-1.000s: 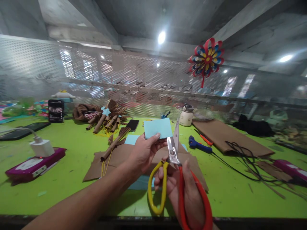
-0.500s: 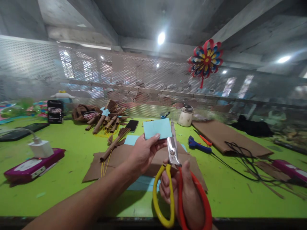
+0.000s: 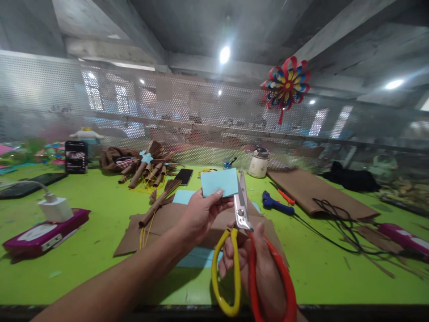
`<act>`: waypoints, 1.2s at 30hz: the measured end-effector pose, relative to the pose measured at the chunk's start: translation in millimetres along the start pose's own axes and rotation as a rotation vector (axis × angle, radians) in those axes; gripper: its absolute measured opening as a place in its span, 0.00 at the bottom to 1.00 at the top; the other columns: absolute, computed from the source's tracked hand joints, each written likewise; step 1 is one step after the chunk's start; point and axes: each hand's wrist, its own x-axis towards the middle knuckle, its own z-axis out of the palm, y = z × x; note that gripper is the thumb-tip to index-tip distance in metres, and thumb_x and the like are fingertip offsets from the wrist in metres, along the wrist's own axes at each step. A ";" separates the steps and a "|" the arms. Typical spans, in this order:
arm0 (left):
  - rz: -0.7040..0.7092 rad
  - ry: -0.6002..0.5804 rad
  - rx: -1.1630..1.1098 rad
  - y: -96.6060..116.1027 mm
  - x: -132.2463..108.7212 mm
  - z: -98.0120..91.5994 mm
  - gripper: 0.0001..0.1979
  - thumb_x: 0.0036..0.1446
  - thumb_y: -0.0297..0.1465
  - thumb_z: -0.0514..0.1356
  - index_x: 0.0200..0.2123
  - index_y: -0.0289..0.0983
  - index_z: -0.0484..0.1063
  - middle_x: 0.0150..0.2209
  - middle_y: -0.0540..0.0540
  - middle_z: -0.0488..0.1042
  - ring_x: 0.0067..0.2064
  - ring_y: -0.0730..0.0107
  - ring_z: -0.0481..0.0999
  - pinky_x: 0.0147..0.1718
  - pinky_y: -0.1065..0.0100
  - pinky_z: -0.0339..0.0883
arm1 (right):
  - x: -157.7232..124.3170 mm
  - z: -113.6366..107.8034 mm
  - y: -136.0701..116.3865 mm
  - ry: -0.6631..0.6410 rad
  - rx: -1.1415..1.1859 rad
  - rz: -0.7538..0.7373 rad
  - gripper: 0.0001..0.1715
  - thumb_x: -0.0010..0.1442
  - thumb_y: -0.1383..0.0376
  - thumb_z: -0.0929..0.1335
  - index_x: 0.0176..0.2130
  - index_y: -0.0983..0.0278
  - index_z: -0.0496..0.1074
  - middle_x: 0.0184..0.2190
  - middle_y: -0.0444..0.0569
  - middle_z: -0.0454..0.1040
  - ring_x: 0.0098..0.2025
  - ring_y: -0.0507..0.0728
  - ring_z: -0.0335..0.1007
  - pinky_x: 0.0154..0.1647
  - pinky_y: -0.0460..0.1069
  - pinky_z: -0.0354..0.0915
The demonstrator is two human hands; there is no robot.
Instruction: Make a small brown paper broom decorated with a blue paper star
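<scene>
Between thumb and fingers, my left hand [image 3: 205, 212] pinches a light blue piece of paper [image 3: 219, 181] above the table. My right hand [image 3: 263, 273] grips a large pair of scissors [image 3: 241, 212] with one yellow and one red handle. The blades point away from me, slightly parted, along the paper's right edge; I cannot tell whether they touch it. Below both hands lies a brown paper sheet [image 3: 161, 228], with pieces of blue paper [image 3: 196, 258] partly under it. A rolled brown paper bundle [image 3: 156, 208] with yellow string rests on its left part.
On the green table [image 3: 110, 277], a purple power strip [image 3: 47, 232] holds a white charger. Several brown paper rolls [image 3: 147, 172] lie behind, near a phone [image 3: 184, 176]. To the right are a blue glue gun [image 3: 276, 203], its black cord, folded brown paper [image 3: 321, 192] and a jar [image 3: 258, 163].
The scissor blades have opened slightly, and the yellow handle has swung a little left. The blue paper has dipped slightly in my left hand.
</scene>
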 end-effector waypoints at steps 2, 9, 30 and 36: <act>-0.001 0.004 -0.001 -0.3 0.2 -1.2 0.07 0.47 0.24 0.62 0.33 0.28 0.72 0.33 0.40 0.75 0.32 0.67 0.75 0.38 0.63 0.70 | 0.0 0.7 -3.3 -0.019 0.010 0.016 0.28 0.53 0.43 0.62 0.36 0.64 0.66 0.18 0.42 0.65 0.18 0.49 0.63 0.19 0.44 0.62; -0.027 -0.026 -0.003 -0.1 -0.6 -2.8 0.07 0.47 0.25 0.63 0.32 0.30 0.72 0.33 0.40 0.75 0.32 0.68 0.75 0.35 0.65 0.69 | 0.2 -1.0 -8.5 -0.039 -0.012 -0.014 0.28 0.52 0.43 0.62 0.37 0.64 0.66 0.17 0.40 0.63 0.16 0.47 0.58 0.16 0.43 0.61; -0.078 -0.012 0.177 -5.5 4.7 -11.9 0.07 0.48 0.27 0.62 0.31 0.29 0.71 0.28 0.37 0.76 0.29 0.65 0.76 0.33 0.65 0.70 | 1.8 -14.8 -38.0 0.173 -0.389 -0.016 0.27 0.48 0.47 0.69 0.39 0.64 0.66 0.17 0.38 0.63 0.16 0.44 0.55 0.15 0.39 0.53; -0.083 0.046 0.285 -6.7 11.9 -19.6 0.08 0.46 0.27 0.63 0.30 0.30 0.69 0.26 0.38 0.76 0.28 0.65 0.76 0.29 0.67 0.69 | 18.0 -55.9 -93.7 0.175 -0.987 -0.225 0.20 0.48 0.51 0.69 0.33 0.65 0.68 0.19 0.41 0.64 0.19 0.48 0.57 0.19 0.44 0.56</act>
